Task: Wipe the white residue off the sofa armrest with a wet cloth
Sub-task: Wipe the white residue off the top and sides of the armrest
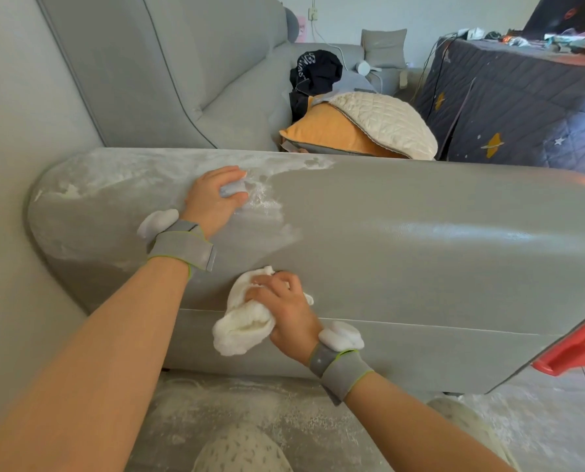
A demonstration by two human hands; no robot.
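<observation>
orange cushion [321, 131], quilted cream pillow [386, 120], black cap [314, 71]

Right of the left hand's fingers [240, 185] the armrest [420, 216] top runs bare and open. Beyond them a cushion [369, 131] crowds the far edge. Right of the right hand's fingers [284, 281] the side panel lies free up to a red stool [577, 345].
</observation>
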